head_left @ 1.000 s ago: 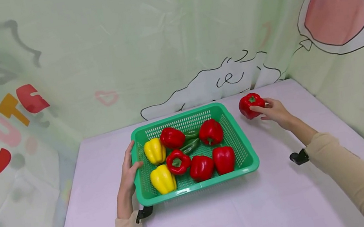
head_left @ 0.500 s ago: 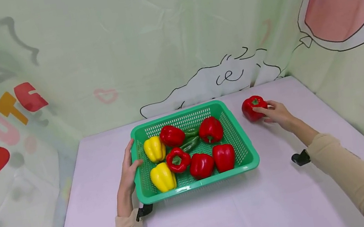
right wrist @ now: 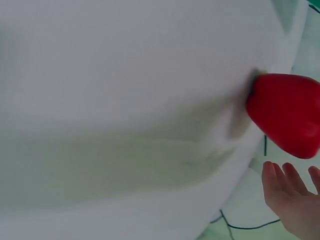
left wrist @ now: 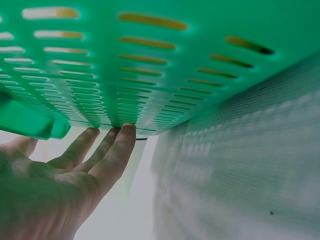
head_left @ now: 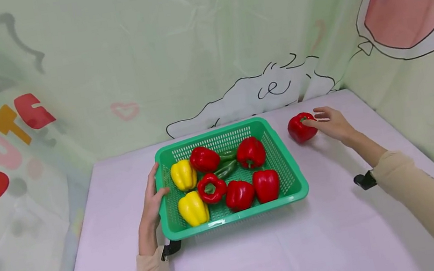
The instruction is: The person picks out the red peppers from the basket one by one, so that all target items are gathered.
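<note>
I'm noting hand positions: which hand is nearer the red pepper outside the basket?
Right. The right hand is immediately right of that red pepper; the left hand is farther off, holding the left side of the green basket.

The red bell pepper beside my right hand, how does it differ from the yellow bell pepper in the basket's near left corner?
The red bell pepper sits on the table; the yellow bell pepper lies inside the green basket. In the head view, the red one shows its green stem, partly hidden by the thumb, while the yellow one shows none. Both are glossy and lobed.
</note>
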